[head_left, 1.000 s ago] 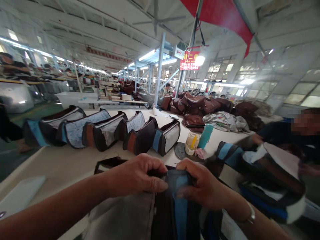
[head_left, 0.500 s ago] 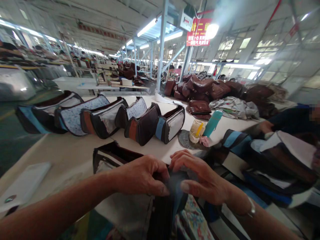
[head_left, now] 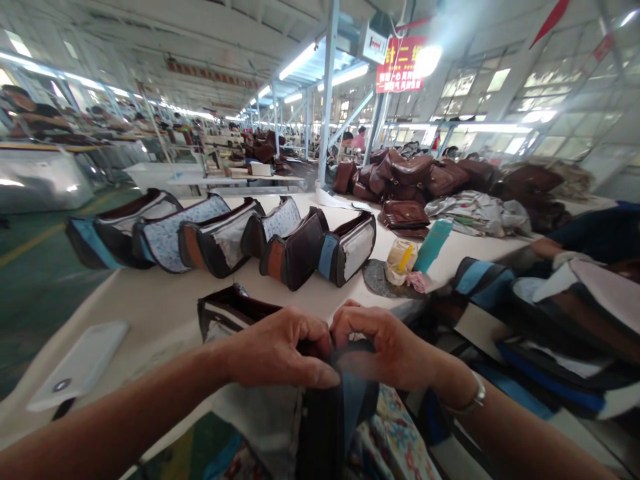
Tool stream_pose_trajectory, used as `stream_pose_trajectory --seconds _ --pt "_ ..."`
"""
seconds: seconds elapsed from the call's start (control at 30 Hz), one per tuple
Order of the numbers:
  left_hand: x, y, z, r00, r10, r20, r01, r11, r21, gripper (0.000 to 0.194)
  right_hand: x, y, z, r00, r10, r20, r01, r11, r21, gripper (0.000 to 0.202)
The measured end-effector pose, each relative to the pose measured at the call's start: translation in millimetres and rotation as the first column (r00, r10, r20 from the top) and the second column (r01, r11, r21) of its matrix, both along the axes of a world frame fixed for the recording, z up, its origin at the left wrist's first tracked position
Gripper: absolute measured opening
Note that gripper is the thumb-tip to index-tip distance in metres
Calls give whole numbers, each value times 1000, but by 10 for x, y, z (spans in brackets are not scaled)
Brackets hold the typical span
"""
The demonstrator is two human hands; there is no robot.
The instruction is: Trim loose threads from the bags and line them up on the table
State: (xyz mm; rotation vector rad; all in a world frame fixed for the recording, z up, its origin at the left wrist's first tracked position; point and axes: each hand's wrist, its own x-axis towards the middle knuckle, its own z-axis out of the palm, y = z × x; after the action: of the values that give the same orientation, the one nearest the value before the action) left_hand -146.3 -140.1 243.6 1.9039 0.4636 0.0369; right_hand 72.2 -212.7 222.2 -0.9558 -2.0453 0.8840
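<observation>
At lower centre, the left grip [head_left: 280, 350] and right grip [head_left: 387, 343] are holding the upper edge of a blue-striped bag [head_left: 323, 427]. Left to middle, six bags [head_left: 300, 257] are sitting in a row on the pale desk [head_left: 160, 303]. Right of centre, a teal bottle [head_left: 434, 245] is standing; above it, brown bags [head_left: 407, 170] are lying heaped.

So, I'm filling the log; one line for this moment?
hands: pinching upper edge of blue-banded bag | table: row of bags, teal bottle

Beyond the right hand [head_left: 387, 343] stands a teal bottle [head_left: 434, 245]; left of the left hand [head_left: 280, 350] lies a white slab [head_left: 87, 357].
</observation>
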Motion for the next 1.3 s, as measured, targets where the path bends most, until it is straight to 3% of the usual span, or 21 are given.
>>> stream_pose_trajectory --seconds 0.17,0.4,0.63,0.83,1.0,1.17,1.3 --pt "-29 -16 28 1000 -8 23 7 998 68 29 -16 -46 20 1000 13 -13 -13 999 -36 13" --pt "-11 11 32 994 -92 66 84 990 112 30 -90 -73 85 999 -22 43 22 1000 -10 34" --pt "3 32 -2 993 -109 51 101 985 139 31 -54 -66 61 995 -36 95 40 998 -41 10" --pt "28 -55 1 1000 6 24 -10 988 154 9 -76 -96 -2 992 -104 78 99 993 65 11" --pt "17 -147 -36 997 45 69 -64 950 306 9 -60 -152 -18 994 -103 33 99 991 94 4" --pt "21 -213 -18 992 56 109 -92 927 363 11 -122 -173 -21 982 -174 69 157 968 198 11" --pt "13 -258 -26 987 110 113 -146 913 380 10 -211 -175 -17 976 -208 57 192 960 206 13"
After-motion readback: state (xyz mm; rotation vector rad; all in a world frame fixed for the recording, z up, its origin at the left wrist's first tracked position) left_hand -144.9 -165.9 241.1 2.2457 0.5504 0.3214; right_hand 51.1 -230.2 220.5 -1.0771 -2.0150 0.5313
